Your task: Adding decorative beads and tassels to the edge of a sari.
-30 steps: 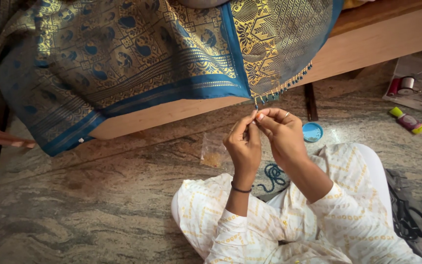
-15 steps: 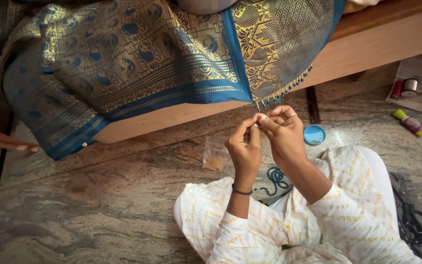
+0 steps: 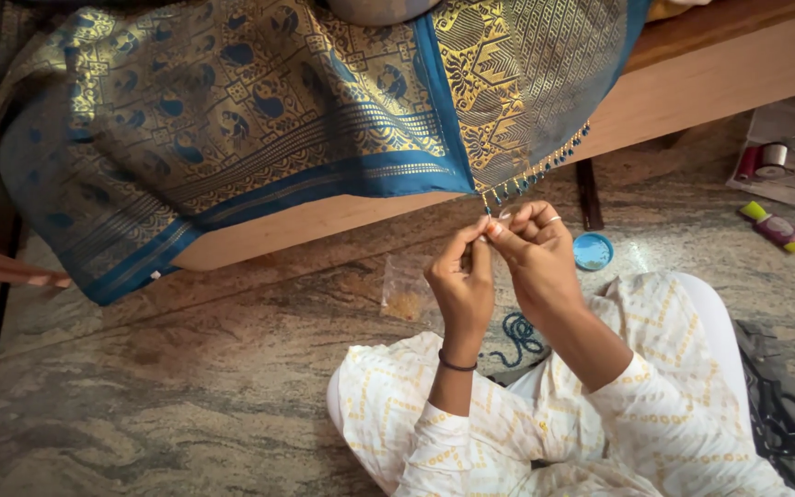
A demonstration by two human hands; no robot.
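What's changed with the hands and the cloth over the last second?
Hardly anything: both hands, left hand and right hand, stay pinched together at the beaded fringe of the blue and gold cloth. Blue dish and bead strand lie unmoved.

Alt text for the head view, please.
Both hands, left hand and right hand, pinch together at the beaded fringe of a blue-and-gold cloth draped over a wooden ledge. A blue lid lies on the stone floor.
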